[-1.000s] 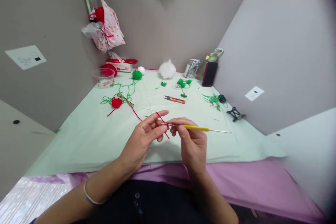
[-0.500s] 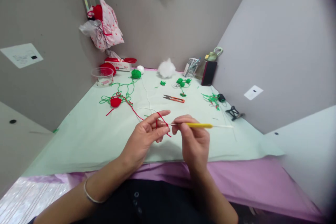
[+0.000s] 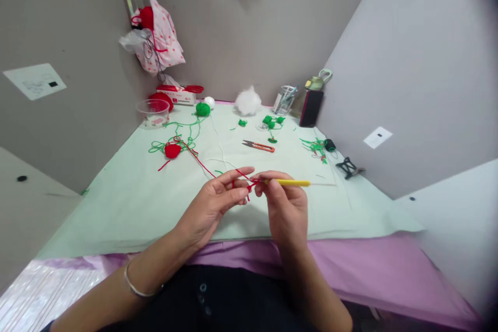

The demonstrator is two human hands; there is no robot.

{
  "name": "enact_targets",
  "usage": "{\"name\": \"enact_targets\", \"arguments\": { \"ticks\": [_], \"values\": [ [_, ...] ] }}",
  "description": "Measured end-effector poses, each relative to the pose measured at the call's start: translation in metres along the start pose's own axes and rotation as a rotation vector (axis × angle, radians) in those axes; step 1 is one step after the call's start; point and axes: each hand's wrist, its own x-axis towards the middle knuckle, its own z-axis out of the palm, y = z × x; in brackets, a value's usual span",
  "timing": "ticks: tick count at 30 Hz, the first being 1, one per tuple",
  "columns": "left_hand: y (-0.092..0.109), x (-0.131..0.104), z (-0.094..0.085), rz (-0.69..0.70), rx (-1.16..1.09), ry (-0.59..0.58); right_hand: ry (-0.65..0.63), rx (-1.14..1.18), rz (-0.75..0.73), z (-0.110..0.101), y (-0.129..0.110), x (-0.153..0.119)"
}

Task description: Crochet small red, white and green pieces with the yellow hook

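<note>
My left hand [image 3: 212, 205] pinches red yarn [image 3: 249, 190] between thumb and fingers, with the strand looped round a finger and the index finger stretched out. A crochet hook with a yellow handle [image 3: 293, 183] is held in my right hand [image 3: 286, 205], its tip among the red loops at my left fingertips. From my left hand the red strand runs back to a small red yarn ball [image 3: 172, 150] on the pale green cloth [image 3: 155, 207].
Orange snips [image 3: 260, 146] lie beyond my hands, with green crocheted pieces [image 3: 271, 124] and white stuffing [image 3: 248, 101] behind. A green yarn ball [image 3: 203, 109] and clear tub [image 3: 153, 114] are at the back left. A phone [image 3: 312, 108] and black stand [image 3: 349, 167] are right.
My right hand has shifted slightly left, and the hook's tip now has red yarn along it. The red strand at my left index finger lies flatter, and its short tail hangs differently.
</note>
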Motion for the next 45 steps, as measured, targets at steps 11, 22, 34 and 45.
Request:
{"name": "enact_targets", "arguments": {
  "ticks": [11,22,34,45],
  "values": [
    [0.003,-0.003,-0.003,0.062,0.066,0.027,-0.149,-0.322,-0.224,-0.007,-0.016,-0.009],
    [-0.002,0.000,0.001,-0.101,-0.195,0.016,-0.073,-0.586,-0.577,-0.006,0.001,-0.014],
    [-0.005,-0.003,0.003,0.091,0.098,0.050,-0.072,-0.295,-0.292,0.001,-0.008,-0.008],
    [-0.002,0.000,0.002,-0.108,-0.207,0.033,0.008,-0.422,-0.416,-0.006,-0.004,-0.011]
  ]
}}
